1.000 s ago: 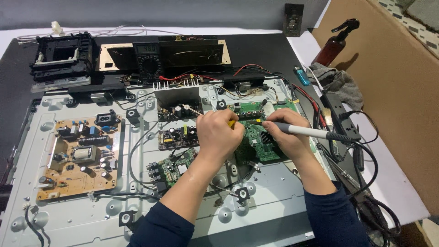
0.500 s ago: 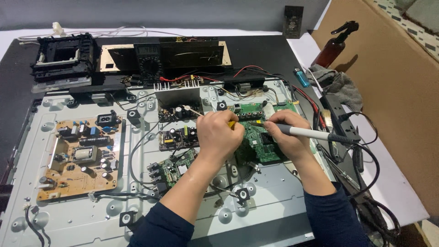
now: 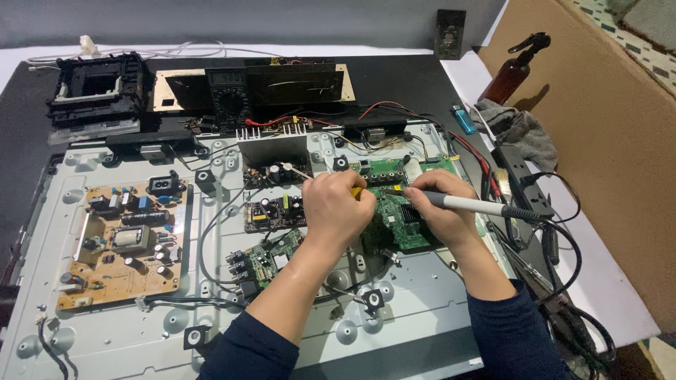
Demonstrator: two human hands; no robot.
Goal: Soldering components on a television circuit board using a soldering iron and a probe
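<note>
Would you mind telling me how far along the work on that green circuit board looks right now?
Done: the metal chassis lies open, its boards exposed. In hand: the right hand holds a soldering iron with its tip at the green circuit board; the left hand grips something yellow beside it, mostly hidden. Left: whether the joint is finished cannot be seen; nothing is closed up.

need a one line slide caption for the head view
Two bare hands work on a green circuit board: right hand holds a soldering iron, left hand a yellow tool.
</note>
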